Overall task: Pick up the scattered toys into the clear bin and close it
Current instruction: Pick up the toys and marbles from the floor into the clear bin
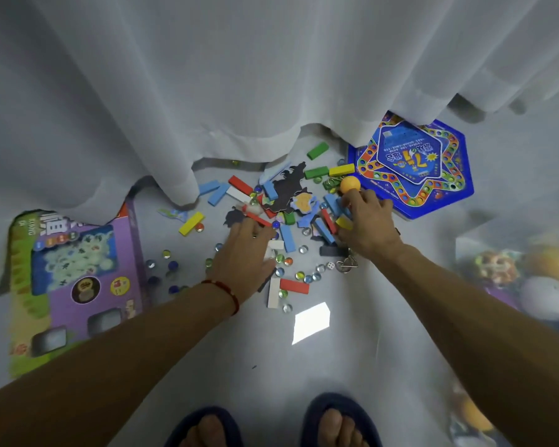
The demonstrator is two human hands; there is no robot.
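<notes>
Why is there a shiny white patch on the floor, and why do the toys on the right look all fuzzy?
In the head view, the white patch looks like light glaring off the glossy floor. The toys at the right edge sit behind the clear bin wall, which hazes them, and the wide-angle lens smears and stretches the picture's edges. The middle stays sharper, around the left hand and right hand.

Pale grey glossy floor (336, 366), a bright light reflection (311, 322) lower center, and a sheer white curtain (239, 75) draped across the whole top.
</notes>
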